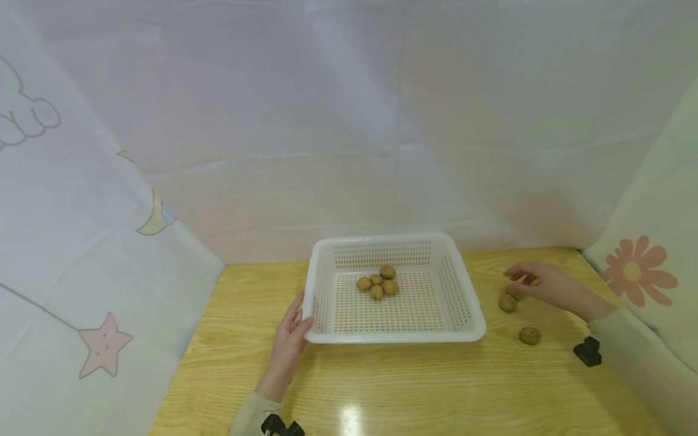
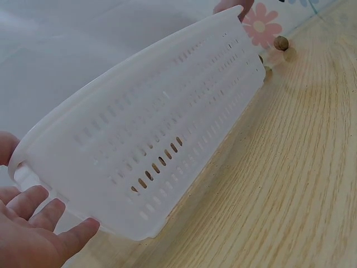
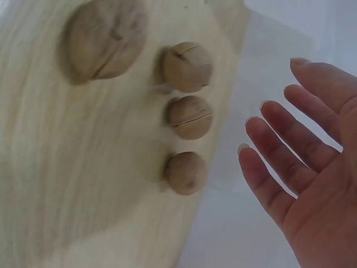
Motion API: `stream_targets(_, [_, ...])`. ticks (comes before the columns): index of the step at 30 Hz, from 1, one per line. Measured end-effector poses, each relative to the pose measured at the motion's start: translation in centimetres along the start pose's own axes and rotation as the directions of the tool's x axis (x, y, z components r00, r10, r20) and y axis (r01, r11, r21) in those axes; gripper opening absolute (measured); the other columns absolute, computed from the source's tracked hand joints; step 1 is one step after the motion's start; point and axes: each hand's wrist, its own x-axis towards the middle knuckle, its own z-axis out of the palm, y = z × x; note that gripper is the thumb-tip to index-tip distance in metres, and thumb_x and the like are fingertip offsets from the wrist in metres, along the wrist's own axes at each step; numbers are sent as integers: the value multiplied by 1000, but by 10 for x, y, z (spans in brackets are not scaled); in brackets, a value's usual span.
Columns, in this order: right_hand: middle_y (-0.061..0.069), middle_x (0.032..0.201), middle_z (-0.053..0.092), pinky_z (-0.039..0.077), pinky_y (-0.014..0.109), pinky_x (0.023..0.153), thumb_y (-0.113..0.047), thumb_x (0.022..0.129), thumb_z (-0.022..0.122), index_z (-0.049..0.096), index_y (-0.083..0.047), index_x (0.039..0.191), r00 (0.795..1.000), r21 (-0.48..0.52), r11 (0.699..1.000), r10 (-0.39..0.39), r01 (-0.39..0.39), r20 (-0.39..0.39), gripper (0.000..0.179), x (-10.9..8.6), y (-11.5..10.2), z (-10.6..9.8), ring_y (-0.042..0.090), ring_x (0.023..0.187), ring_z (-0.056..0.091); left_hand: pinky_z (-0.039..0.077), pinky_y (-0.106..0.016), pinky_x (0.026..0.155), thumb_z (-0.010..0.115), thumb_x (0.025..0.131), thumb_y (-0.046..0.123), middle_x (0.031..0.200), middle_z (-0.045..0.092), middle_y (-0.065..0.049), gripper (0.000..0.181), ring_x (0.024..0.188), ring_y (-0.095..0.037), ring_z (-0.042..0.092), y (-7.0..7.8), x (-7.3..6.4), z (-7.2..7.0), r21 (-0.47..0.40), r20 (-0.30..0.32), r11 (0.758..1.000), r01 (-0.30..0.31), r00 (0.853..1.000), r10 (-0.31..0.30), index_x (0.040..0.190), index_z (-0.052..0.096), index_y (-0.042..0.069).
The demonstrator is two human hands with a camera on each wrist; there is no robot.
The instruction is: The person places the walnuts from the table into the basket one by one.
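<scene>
A white plastic basket (image 1: pixel 392 337) with slotted walls stands on the table. Several walnuts (image 1: pixel 377 292) lie together inside it. My left hand (image 1: pixel 290 339) grips the basket's left rim, thumb over the edge and fingers against the outer wall (image 2: pixel 111 167). To the basket's right, my right hand (image 1: pixel 551 289) hovers above loose walnuts (image 1: pixel 508 303). Its fingers are spread and slightly bent, with nothing held in the right wrist view. There, a large walnut (image 3: pixel 106 39) sits apart from three others, among them a cracked walnut (image 3: pixel 190 117). In the head view this hand partly covers one walnut.
The wooden table (image 1: pixel 382 387) ends at a pale cloth (image 1: pixel 382 151) behind the basket. Printed cloth hangs at both sides, with a star (image 1: pixel 106 345) on the left and a flower (image 1: pixel 632 270) on the right. One walnut (image 1: pixel 529 335) lies nearer the front.
</scene>
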Motion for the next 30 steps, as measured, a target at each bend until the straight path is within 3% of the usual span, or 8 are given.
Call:
stream_targets(7, [26,125,67,57,57,85,-29,102,69,64,6,132,997,19,997,74,-74,3,46,-5,29,16,40,104,68,47,-46,110,53,106,8,167,31,-21,70,149,-43,35,-1,0,-1,-1,12,1000,-11,1000,11,167,19,11])
stream_targets(13, [29,127,67,53,64,92,-31,102,69,65,6,131,997,0,997,75,-75,-25,47,-5,43,26,49,113,64,48,-43,110,53,107,9,166,32,-21,70,149,-42,36,-1,1,-1,-2,13,1000,-12,1000,12,167,19,12])
stream_targets(20, [31,126,67,51,66,94,-25,101,70,68,5,125,997,-50,997,57,-59,-49,39,-3,55,36,52,115,62,50,-41,108,52,106,6,166,32,-21,69,148,-41,38,-2,2,0,-14,6,1000,-14,1000,14,167,20,12])
stream_targets(30, [28,123,68,52,62,92,-24,103,68,66,0,124,995,-4,996,93,-94,-39,32,-6,61,43,48,114,63,50,-40,108,52,106,7,167,32,-21,69,148,-42,37,-1,1,0,-5,6,1000,-13,1000,13,167,20,12])
